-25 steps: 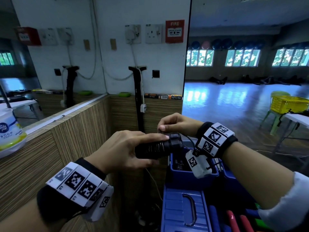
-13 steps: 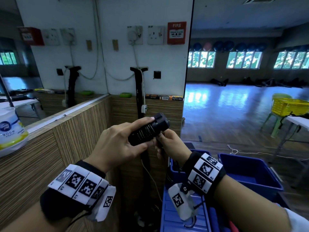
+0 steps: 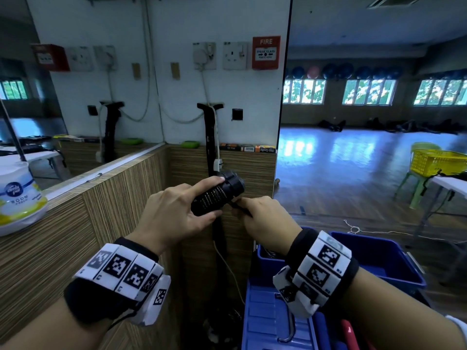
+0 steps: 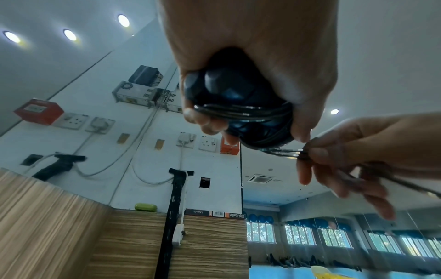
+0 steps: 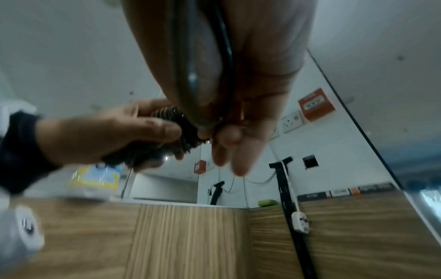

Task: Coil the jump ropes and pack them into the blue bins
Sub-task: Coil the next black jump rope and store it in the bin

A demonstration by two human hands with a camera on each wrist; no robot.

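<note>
My left hand [image 3: 177, 213] grips the black jump rope handles [image 3: 217, 195], held together with thin black cord wound round them [image 4: 241, 113]. They tilt up to the right at chest height. My right hand [image 3: 262, 221] sits just right of and below the handles and pinches the loose cord [image 4: 286, 152] between thumb and forefinger, its other fingers spread. The cord runs back across the right palm [image 5: 224, 47]. An open blue bin [image 3: 379, 258] stands low on the right. Nearer me lies a blue lid [image 3: 265, 319] with a metal handle.
A wood-panelled half wall [image 3: 75, 236] with a ledge runs along the left, an air freshener tub [image 3: 17, 195] on it. A black stand and white cable [image 3: 212, 152] hang on the wall ahead. A mirror at right reflects the hall and a yellow basket [image 3: 439, 162].
Both hands rose from over the bin. The right hand swung from above the handles to below and right of them, carrying the cord round. The handles tilted upward.
</note>
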